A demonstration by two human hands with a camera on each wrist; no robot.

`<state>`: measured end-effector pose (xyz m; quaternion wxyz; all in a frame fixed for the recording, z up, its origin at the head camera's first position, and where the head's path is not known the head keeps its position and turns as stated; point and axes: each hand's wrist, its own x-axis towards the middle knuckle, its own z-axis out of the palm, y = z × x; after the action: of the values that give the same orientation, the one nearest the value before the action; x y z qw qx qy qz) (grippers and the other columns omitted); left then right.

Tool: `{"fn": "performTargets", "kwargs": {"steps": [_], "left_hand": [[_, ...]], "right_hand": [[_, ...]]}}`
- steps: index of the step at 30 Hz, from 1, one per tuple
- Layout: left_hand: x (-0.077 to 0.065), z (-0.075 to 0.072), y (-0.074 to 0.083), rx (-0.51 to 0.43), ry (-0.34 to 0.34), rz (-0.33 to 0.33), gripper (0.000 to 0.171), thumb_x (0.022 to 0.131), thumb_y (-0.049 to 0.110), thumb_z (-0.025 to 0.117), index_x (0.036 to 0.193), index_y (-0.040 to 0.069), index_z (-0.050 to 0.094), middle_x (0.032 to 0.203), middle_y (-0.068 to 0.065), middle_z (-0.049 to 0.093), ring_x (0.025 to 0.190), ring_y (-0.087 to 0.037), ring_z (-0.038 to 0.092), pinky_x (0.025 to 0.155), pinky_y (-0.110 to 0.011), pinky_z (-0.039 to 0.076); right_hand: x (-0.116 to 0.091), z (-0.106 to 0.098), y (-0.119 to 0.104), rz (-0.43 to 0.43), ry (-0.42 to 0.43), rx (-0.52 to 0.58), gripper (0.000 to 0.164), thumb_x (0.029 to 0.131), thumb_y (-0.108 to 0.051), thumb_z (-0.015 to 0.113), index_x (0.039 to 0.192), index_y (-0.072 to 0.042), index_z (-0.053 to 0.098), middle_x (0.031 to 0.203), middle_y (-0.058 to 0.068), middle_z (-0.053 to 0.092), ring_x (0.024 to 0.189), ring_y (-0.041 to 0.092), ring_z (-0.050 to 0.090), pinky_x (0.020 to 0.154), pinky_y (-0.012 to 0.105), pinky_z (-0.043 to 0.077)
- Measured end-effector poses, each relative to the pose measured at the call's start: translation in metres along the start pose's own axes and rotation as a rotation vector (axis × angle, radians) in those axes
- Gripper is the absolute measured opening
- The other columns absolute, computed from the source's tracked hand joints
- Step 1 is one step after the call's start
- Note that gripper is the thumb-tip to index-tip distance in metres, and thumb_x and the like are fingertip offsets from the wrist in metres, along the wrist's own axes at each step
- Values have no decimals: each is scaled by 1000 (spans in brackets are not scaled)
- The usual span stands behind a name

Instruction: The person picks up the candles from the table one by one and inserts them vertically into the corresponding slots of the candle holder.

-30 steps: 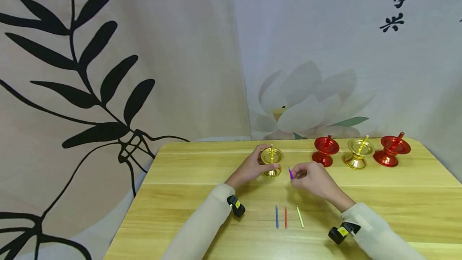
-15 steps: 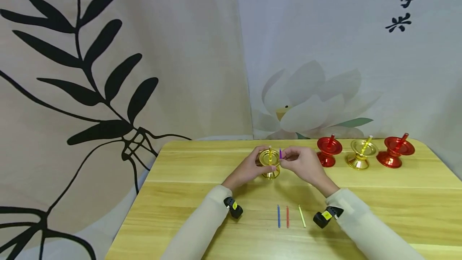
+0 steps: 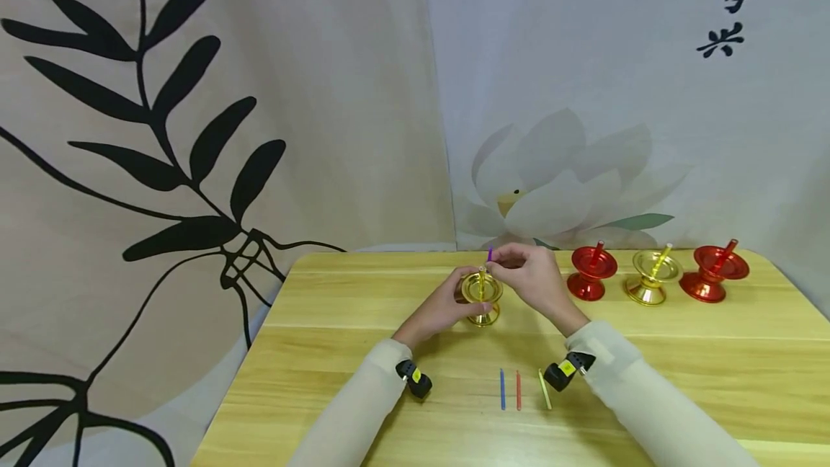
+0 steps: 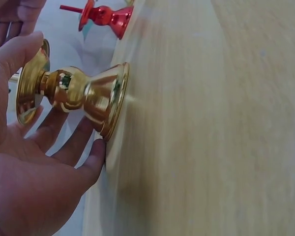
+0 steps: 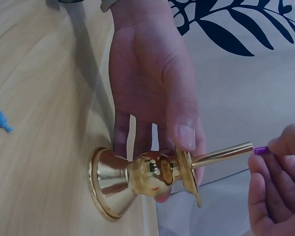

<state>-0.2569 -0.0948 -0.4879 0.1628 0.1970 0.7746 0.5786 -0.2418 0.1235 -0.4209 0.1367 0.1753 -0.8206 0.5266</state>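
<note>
My left hand (image 3: pixel 436 310) grips a gold candle holder (image 3: pixel 483 318) that stands on the table, its thumb and fingers on either side. In the left wrist view, the thumb lies near the dish of the gold holder (image 4: pixel 71 88). A thin gold tube (image 5: pixel 223 155) rises from the dish. My right hand (image 3: pixel 528 276) pinches a small purple candle (image 3: pixel 489 254) over the holder. In the right wrist view, the lower end of the purple candle (image 5: pixel 261 150) is at the tube's top; whether it has entered cannot be told. The fingers hide most of the candle.
A blue candle (image 3: pixel 502 389), a red candle (image 3: pixel 518 390) and a pale yellow candle (image 3: pixel 545 389) lie at the front of the wooden table (image 3: pixel 324 352). Back right stand a red holder (image 3: pixel 586 287), a gold holder (image 3: pixel 645 290) and another red holder (image 3: pixel 703 287).
My right hand has moved left and up with the purple candle, from beside the gold holder to above its tube. My left hand has kept its grip on the holder.
</note>
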Motion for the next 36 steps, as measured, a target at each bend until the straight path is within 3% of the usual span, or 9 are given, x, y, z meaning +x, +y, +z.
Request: {"fn": "performTargets", "kwargs": {"steps": [13, 20, 36], "left_hand": [[-6, -1, 0, -30, -24, 13, 73, 103, 24, 82, 164, 23, 43, 139, -16, 67, 124, -22, 69, 100, -39, 59], [-7, -1, 1, -19, -11, -2, 74, 103, 26, 82, 165, 22, 42, 145, -15, 63, 128, -24, 66, 104, -43, 57], [-8, -2, -3, -28, -14, 15, 71, 104, 23, 81, 164, 21, 43, 150, -20, 60, 130, -26, 65, 105, -42, 57]], "right_hand": [[5, 9, -3, -92, 9, 22, 4, 96, -2, 84, 99, 1, 83, 95, 9, 81, 84, 21, 78, 75, 20, 60], [6, 11, 0, -107, 2, 20, 5, 95, 1, 84, 96, -4, 83, 93, 8, 82, 82, 20, 77, 73, 21, 60], [4, 15, 1, -135, 5, 12, 5, 93, 2, 86, 94, -1, 83, 92, 9, 82, 81, 24, 78, 72, 21, 60]]}}
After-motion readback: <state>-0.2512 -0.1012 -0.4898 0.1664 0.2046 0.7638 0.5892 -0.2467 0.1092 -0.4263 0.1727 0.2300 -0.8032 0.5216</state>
